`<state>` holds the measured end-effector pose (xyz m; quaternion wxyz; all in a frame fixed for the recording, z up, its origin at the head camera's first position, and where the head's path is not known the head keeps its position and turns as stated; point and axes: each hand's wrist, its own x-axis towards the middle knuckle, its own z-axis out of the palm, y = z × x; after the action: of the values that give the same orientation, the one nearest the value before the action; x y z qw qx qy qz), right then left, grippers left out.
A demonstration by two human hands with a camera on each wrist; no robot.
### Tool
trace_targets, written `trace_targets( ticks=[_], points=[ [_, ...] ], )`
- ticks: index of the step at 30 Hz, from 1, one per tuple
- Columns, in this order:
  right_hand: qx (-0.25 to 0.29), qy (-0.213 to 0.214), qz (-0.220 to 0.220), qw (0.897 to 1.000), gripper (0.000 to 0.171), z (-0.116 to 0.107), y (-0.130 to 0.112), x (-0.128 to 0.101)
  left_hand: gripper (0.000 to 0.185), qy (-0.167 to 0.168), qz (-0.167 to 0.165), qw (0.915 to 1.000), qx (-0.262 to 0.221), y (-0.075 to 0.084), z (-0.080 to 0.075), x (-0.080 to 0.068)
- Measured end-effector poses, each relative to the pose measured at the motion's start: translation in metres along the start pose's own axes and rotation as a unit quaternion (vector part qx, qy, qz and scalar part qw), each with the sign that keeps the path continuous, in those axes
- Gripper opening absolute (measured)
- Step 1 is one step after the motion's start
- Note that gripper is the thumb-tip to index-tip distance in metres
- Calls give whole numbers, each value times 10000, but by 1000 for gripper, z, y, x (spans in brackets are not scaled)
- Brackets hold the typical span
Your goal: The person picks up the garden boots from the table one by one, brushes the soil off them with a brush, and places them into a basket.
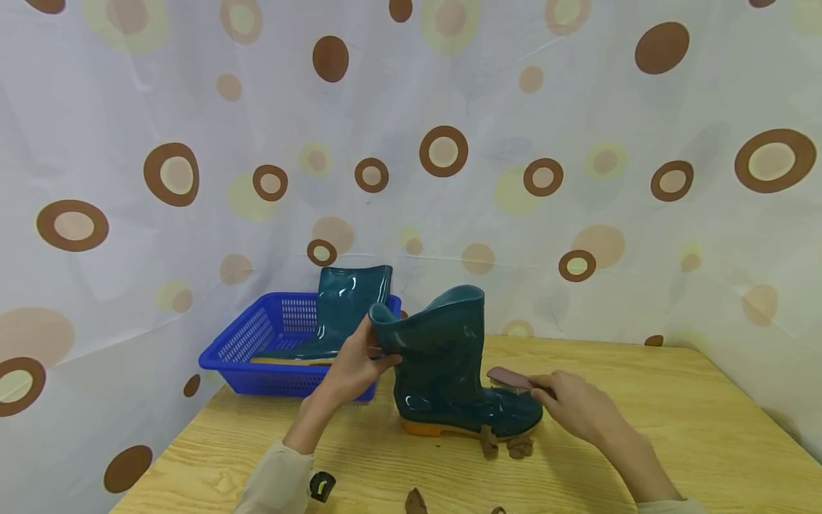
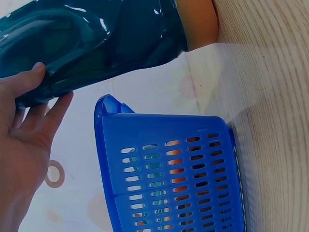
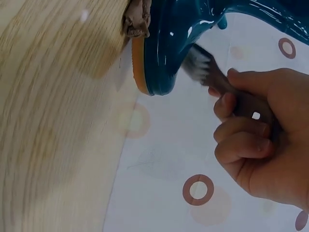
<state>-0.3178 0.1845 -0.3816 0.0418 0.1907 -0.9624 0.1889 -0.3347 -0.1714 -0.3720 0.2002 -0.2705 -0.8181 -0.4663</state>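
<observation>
A dark teal rubber boot (image 1: 443,364) with an orange sole stands upright on the wooden table, toe to the right. My left hand (image 1: 353,364) grips the back of its shaft near the top; in the left wrist view, thumb and fingers (image 2: 60,113) pinch the boot (image 2: 96,43) from either side. My right hand (image 1: 574,403) holds a pinkish brush (image 1: 510,378) by its handle, bristles down at the top of the boot's foot. The right wrist view shows the fingers curled round the brush handle (image 3: 246,104). Brown lumps (image 1: 489,441) lie against the sole's edge.
A blue plastic basket (image 1: 234,378) stands at the back left, holding a second teal boot (image 1: 349,307). More brown pieces (image 1: 416,502) lie at the table's (image 1: 674,421) front edge. A small black object (image 1: 322,486) is by the left sleeve. A patterned curtain (image 1: 488,93) hangs behind.
</observation>
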Motion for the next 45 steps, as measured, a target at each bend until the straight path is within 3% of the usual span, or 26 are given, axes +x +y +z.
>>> trace_targets(
  ticks=[10, 15, 22, 26, 30, 37, 41, 45],
  points=[
    [702, -207, -692, 9949, 37, -10, 4, -4, 63, 33, -114, 9999, -13, 1, 0, 0],
    [371, -157, -515, 9979, 35, -14, 4, -6, 62, 40, -70, 10000, 20, 0, 1, -1],
    [-119, -53, 158, 9998, 32, -13, 2, -7, 63, 48, -92, 9999, 12, -1, 2, -1],
    [-133, 14, -41, 9999, 32, -12, 1, -6, 64, 47, -117, 9999, -7, -1, 2, -1],
    [294, -146, -376, 9988, 34, -17, 3, -6, 64, 33, -92, 10000, -11, 0, 1, -1],
    [212, -285, -104, 9993, 34, -29, 18, -13, 63, 8, -45, 10000, 5, 2, 1, 0],
    [809, -756, -282, 9934, 36, -32, 27, -16, 64, 17, -98, 9999, 6, 1, 1, 0],
    [1781, -1421, -693, 9712, 41, -32, 27, -16, 66, 80, -160, 9998, -16, 2, 1, -1]
  ],
)
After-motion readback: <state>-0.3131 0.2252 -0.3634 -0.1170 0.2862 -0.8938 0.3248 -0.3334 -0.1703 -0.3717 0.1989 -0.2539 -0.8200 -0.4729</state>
